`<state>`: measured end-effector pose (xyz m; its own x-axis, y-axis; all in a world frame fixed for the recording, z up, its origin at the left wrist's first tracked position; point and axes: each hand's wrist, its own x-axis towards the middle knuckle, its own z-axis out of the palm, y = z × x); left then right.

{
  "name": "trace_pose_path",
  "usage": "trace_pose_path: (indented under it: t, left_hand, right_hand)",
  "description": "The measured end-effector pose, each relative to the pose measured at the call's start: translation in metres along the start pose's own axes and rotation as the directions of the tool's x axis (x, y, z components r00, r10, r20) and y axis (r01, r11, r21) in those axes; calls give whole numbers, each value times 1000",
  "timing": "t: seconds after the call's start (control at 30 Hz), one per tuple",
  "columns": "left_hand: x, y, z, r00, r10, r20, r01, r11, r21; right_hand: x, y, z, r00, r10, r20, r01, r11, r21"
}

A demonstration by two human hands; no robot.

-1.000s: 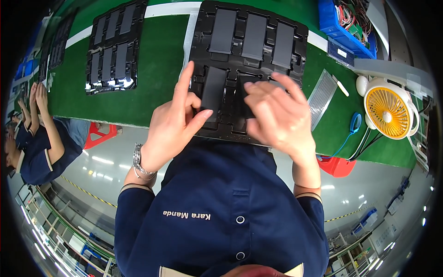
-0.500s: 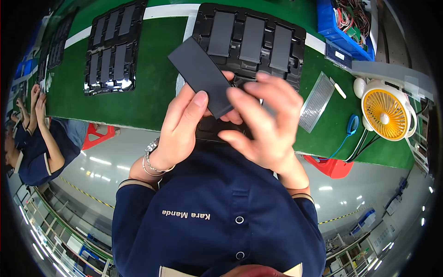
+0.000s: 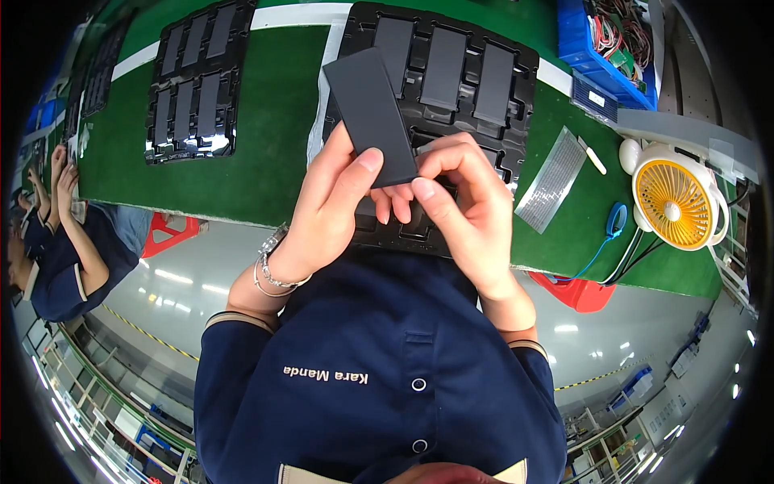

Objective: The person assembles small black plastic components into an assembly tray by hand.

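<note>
A flat dark grey rectangular panel [image 3: 371, 113] is raised above a black moulded tray [image 3: 524, 73] that holds several similar panels in its slots. My left hand [image 3: 330, 202] grips the panel's lower end, thumb on its face. My right hand [image 3: 463, 210] pinches the panel's lower right corner between thumb and forefinger. Both hands hover over the tray's near half, which they partly hide.
A second black tray [image 3: 193, 85] with dark panels lies on the green mat [image 3: 266, 153] to the left. To the right are a ribbed grey strip [image 3: 552, 181], a blue cord loop [image 3: 615, 219], a yellow desk fan [image 3: 673, 202] and a blue bin [image 3: 613, 48]. Another person [image 3: 56, 242] sits at far left.
Both hands were pressing on the tray a second ago. They have since lifted one dark panel out of it and raised it, and my right hand now pinches its lower corner.
</note>
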<state>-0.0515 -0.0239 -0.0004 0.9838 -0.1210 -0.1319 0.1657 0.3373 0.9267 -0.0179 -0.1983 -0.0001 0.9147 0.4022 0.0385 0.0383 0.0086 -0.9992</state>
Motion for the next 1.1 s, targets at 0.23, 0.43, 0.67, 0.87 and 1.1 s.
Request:
trace_pose_path:
  t: [0.23, 0.43, 0.67, 0.87, 1.1]
  left_hand:
    - [4, -2, 5, 991, 72, -112, -63, 995, 80]
    - [0, 6, 5, 999, -40, -22, 40, 999, 9]
    - [-1, 9, 16, 994, -96, -44, 97, 995, 15]
    - [-2, 6, 20, 996, -69, -63, 71, 997, 32]
    - [-4, 3, 21, 997, 32, -72, -8, 953, 302]
  right_hand:
    - [2, -2, 2, 983, -186, -15, 172, 937, -303]
    - [5, -4, -1, 995, 96, -16, -91, 977, 192]
    - [4, -7, -7, 981, 123, 150, -171, 911, 375]
    - [0, -2, -6, 996, 80, 48, -89, 970, 226]
    - [-1, -2, -5, 1000, -13, -13, 13, 1000, -1]
